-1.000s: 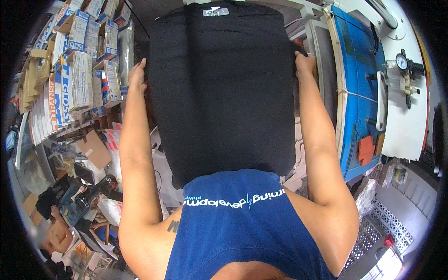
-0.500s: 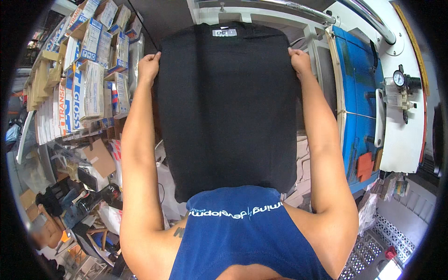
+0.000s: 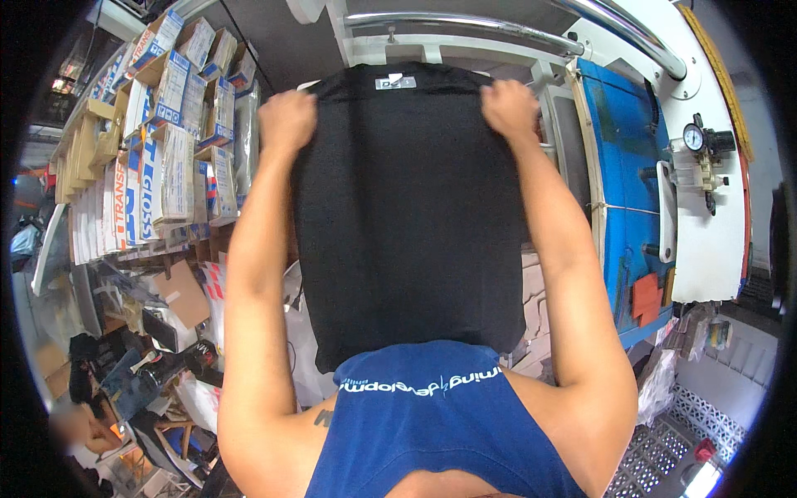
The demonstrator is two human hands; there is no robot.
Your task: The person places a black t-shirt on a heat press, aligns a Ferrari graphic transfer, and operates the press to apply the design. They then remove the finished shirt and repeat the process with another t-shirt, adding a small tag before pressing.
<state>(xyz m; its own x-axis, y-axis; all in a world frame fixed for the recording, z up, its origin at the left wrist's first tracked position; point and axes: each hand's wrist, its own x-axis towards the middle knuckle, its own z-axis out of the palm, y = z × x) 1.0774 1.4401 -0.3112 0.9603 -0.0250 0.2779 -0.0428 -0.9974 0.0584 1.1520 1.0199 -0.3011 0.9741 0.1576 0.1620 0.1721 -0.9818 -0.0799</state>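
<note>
A black T-shirt point(image 3: 407, 207) is spread out in front of me, its lower part reaching my blue sleeveless top. At its far edge the neckline shows a small grey label point(image 3: 395, 83). My left hand point(image 3: 289, 122) is closed on the shirt's far left corner, near the shoulder. Gripping the opposite shoulder is my right hand point(image 3: 510, 109), its fingers curled over the fabric and slightly blurred. The cloth lies mostly smooth between them, with faint lengthwise creases. What supports it underneath is largely hidden.
Stacked cardboard boxes point(image 3: 170, 166) fill a rack on the left. Chrome bars point(image 3: 465, 29) cross behind the shirt. To the right are a blue panel point(image 3: 627, 191) and a white machine plate with a pressure gauge point(image 3: 694, 137). Clutter and part of another person point(image 3: 100, 427) appear at lower left.
Both hands have moved inward and turned over the shirt's far corners, their fingers now curled down. The shirt's far edge looks narrower and sits a little lower in view.
</note>
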